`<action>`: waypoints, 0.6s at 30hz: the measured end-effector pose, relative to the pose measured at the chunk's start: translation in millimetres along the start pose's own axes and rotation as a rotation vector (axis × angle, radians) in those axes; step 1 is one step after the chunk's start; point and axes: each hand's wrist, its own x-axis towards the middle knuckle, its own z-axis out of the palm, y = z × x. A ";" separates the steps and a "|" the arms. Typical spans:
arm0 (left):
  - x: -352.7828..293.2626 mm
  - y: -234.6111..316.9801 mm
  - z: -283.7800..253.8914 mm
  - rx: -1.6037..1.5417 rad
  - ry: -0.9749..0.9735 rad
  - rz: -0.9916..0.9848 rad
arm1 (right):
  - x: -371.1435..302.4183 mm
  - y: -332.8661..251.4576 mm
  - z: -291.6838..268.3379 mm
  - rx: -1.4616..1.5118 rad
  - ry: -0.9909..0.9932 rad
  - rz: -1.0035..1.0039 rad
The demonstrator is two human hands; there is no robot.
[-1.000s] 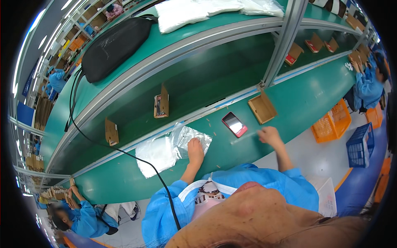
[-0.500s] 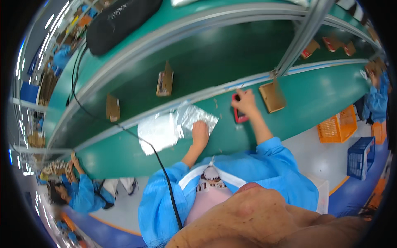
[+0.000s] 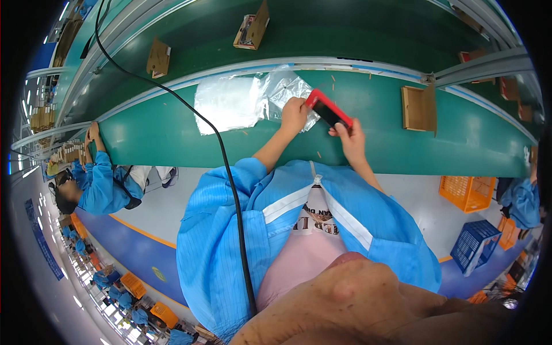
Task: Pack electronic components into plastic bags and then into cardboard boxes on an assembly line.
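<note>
My right hand (image 3: 351,139) is closed on the lower right end of a red-framed rectangular device (image 3: 329,110) with a dark face, held tilted above the green bench. My left hand (image 3: 294,115) is closed at the edge of a crinkled clear plastic bag (image 3: 283,86). The device's upper left end meets or overlaps my left fingers; whether they also grip it I cannot tell. Left of that hand lies a flat pile of clear plastic bags (image 3: 227,103). An open brown cardboard box (image 3: 418,108) stands on the bench to the right.
Beyond the bench's metal rail, a lower green surface carries open cardboard boxes (image 3: 251,31). A black cable (image 3: 221,144) hangs across the view. An orange crate (image 3: 467,192) and a blue crate (image 3: 475,246) stand on the floor at right. Co-workers in blue are on both sides.
The red device has come up off the bench and left toward the bag, in my right hand. My left hand stays at the bag. The view has shifted.
</note>
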 end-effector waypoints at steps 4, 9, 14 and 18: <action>2.5 0.7 -1.4 -0.181 0.147 -0.229 | -8.7 -2.2 2.7 -0.716 -0.004 -0.180; 5.0 17.7 -22.3 0.076 0.260 0.153 | -0.1 -26.8 14.3 -1.140 -0.122 -0.465; 9.5 27.3 -36.3 0.190 0.184 0.405 | 33.0 -11.6 16.6 -0.146 -0.182 0.409; 12.6 46.4 -40.6 0.160 0.189 0.484 | 39.8 1.1 23.1 0.235 -0.251 0.468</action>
